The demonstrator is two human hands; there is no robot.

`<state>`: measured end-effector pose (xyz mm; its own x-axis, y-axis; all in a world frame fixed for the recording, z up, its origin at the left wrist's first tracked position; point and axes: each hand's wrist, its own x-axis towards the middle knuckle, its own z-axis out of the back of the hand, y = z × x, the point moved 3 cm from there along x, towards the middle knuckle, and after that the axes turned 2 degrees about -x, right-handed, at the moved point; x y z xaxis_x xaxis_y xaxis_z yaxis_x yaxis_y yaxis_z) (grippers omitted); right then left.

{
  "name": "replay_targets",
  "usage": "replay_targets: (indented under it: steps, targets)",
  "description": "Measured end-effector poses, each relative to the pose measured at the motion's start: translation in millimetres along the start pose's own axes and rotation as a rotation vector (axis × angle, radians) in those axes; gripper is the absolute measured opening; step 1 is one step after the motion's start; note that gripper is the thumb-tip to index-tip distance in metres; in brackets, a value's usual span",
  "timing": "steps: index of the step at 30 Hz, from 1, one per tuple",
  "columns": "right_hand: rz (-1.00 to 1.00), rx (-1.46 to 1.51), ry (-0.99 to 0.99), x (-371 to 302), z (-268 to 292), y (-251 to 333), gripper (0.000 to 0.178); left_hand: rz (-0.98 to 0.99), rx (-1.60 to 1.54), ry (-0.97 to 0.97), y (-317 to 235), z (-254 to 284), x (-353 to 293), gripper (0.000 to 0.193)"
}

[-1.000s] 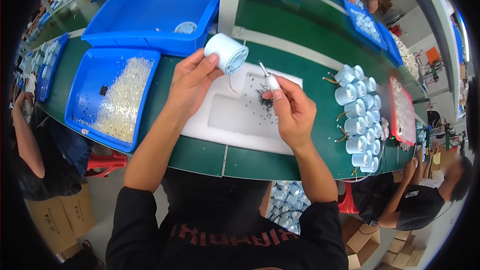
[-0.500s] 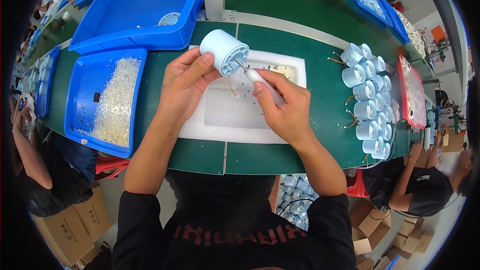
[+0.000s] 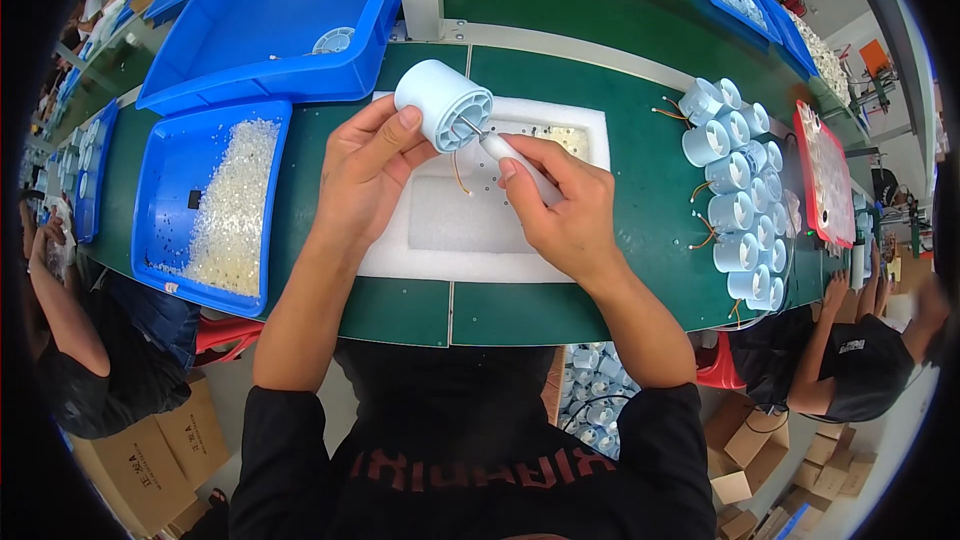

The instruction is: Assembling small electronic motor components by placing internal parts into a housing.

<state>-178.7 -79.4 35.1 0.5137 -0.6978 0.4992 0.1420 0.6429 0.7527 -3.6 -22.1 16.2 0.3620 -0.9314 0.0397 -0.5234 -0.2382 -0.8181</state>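
Left hand [image 3: 375, 155] clamps blue cylinder [image 3: 428, 98], right hand [image 3: 568, 195] tools its end

At upper centre of the frame, the right hand's fingers wrap a white-handled tool [image 3: 498, 148], its shaft reaching into the cylinder's ribbed end. This piece seems mid-work, not finished. Similar cylinders [image 3: 731, 210] group at centre right; whether those are done, I cannot tell.

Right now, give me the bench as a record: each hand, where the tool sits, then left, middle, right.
left hand: holds light blue cup, open end tilted toward the tool
right hand: grips white screwdriver
tool position: shaft inside the cup's open end; tip contact unclear
wire: hangs below cup
left: blue tray holding clear pieces
middle: white foam tray beneath the hands
right: grouped light blue cups, red tray beyond
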Motion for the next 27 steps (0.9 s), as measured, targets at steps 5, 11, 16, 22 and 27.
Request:
replay_targets:
  steps: [5,11,16,22,27]
  targets:
    - [0.035,-0.042,0.009,-0.3,0.3,0.5,0.02,0.0,0.001,-0.001,0.3,-0.5,-0.1,0.032]
    - [0.041,-0.054,0.003,-0.6,0.6,0.8,0.02,-0.004,0.01,-0.008,-0.7,-1.5,-1.4,0.034]
    - [0.037,-0.051,-0.004,-0.3,0.5,0.5,0.019,-0.002,0.027,0.001,-0.3,-1.5,-1.8,0.036]
    - [0.046,-0.061,-0.015,0.6,0.7,2.0,0.019,-0.003,0.039,0.0,-0.8,-1.8,-1.2,0.036]
    - [0.063,-0.045,-0.027,0.6,0.4,1.6,0.019,-0.013,0.043,-0.014,-0.2,0.1,-0.7,0.036]
